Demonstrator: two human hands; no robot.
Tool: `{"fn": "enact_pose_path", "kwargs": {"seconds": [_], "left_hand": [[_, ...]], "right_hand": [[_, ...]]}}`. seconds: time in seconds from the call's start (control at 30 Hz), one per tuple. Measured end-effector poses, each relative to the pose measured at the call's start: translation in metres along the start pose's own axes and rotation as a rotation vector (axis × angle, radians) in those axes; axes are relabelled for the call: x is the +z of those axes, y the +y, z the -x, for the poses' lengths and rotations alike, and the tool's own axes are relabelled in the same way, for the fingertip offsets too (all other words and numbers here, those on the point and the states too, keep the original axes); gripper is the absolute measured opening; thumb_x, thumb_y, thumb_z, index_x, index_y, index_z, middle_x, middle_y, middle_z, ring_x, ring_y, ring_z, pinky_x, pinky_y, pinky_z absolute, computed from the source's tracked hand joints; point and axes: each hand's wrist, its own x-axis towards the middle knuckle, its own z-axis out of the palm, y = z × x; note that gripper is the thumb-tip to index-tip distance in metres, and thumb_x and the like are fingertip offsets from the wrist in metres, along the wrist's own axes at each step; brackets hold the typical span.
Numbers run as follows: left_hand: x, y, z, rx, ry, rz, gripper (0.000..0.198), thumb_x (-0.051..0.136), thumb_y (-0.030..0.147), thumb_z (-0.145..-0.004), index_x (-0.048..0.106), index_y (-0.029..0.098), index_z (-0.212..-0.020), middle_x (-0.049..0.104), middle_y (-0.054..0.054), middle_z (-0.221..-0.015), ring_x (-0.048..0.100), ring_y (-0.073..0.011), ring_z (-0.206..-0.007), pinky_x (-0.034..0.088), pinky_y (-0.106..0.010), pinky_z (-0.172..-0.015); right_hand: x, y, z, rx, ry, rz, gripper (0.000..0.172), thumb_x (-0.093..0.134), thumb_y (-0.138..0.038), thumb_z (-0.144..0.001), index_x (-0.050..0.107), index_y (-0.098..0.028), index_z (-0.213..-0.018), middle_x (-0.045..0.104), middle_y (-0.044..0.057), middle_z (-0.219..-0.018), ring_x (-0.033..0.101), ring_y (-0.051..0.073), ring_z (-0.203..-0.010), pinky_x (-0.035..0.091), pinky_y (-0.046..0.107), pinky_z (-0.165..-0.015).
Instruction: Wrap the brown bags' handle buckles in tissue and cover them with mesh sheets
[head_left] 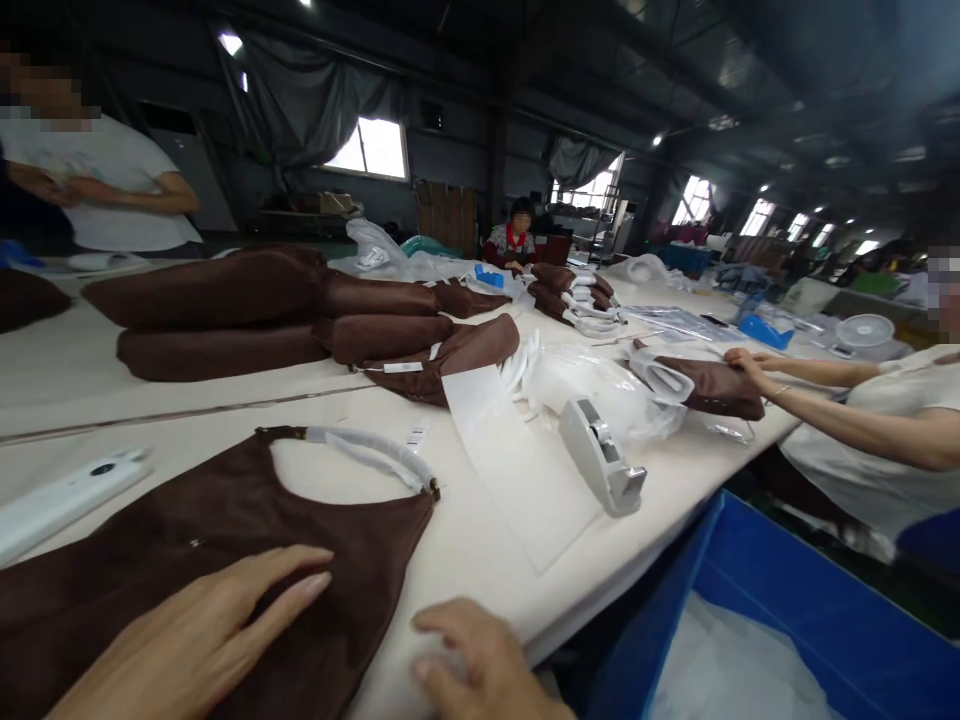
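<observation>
A dark brown handbag (315, 560) lies flat on the table in front of me, its handle (375, 450) wrapped in white padding and arched away from me. My left hand (217, 620) rests over the bag with fingers stretched out and nothing in them. To the right of the bag, near the table's edge, is my right hand (480, 660), thumb and fingers curved and apart, with nothing visible between them. A grey tape dispenser (600, 460) stands on the table ahead of my right hand, beside a white sheet of paper (517, 470).
More brown bags (225, 290) lie piled further back, and a bundle with wrapped handles (574, 295) sits beyond. Clear plastic (592, 385) lies mid-table. A co-worker's hands (746, 365) hold a brown bag at right. A blue bin (810, 580) with plastic inside stands below the edge.
</observation>
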Motion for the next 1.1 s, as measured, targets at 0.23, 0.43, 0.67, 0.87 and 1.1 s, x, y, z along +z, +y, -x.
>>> {"fn": "enact_pose_path", "kwargs": {"seconds": [0.23,0.43,0.67,0.87,1.1], "left_hand": [[0.009,0.091,-0.076,0.145,-0.192,-0.049,0.058,0.038,0.06,-0.084,0.069,0.025,-0.118,0.069,-0.007,-0.124,0.062,-0.0334,-0.118,0.045,-0.048,-0.107],[0.087,0.07,-0.105,0.178,-0.051,-0.013,0.053,0.038,0.05,-0.086,0.064,0.018,-0.118,0.068,-0.013,-0.121,0.063,-0.0324,-0.114,0.048,-0.048,-0.102],[0.109,0.06,-0.106,0.058,0.046,0.073,0.051,0.041,0.055,-0.083,0.06,0.018,-0.113,0.069,-0.012,-0.111,0.064,-0.0323,-0.107,0.052,-0.044,-0.092],[0.093,0.072,-0.11,-0.136,-0.105,0.105,0.051,0.037,0.066,-0.083,0.057,0.022,-0.098,0.068,-0.014,-0.102,0.062,-0.0332,-0.107,0.05,-0.046,-0.091],[0.09,0.073,-0.115,-0.09,-0.217,0.033,0.036,0.037,0.051,-0.089,0.062,0.025,-0.087,0.07,-0.007,-0.098,0.061,-0.0319,-0.105,0.046,-0.043,-0.089]], "right_hand": [[-0.092,0.034,-0.073,0.202,0.162,0.717,0.052,0.057,-0.028,-0.092,0.052,-0.014,-0.142,0.04,0.021,-0.154,0.027,0.04,-0.147,0.023,0.067,-0.115],[-0.076,0.039,-0.101,0.11,0.018,0.659,0.051,0.058,-0.042,-0.093,0.057,-0.017,-0.137,0.045,0.018,-0.151,0.033,0.042,-0.143,0.022,0.071,-0.112],[-0.176,0.013,-0.143,-0.009,0.364,0.809,0.028,0.05,-0.024,-0.096,0.067,-0.019,-0.117,0.069,0.011,-0.12,0.061,0.024,-0.114,0.046,0.037,-0.102],[-0.246,0.011,-0.2,0.252,0.452,0.954,0.032,0.048,-0.019,-0.094,0.061,-0.015,-0.124,0.064,0.016,-0.12,0.056,0.029,-0.115,0.044,0.039,-0.094],[-0.255,0.028,-0.227,0.359,0.41,1.025,0.018,0.059,-0.019,-0.087,0.065,-0.018,-0.104,0.064,0.013,-0.11,0.055,0.027,-0.104,0.04,0.035,-0.082]]}}
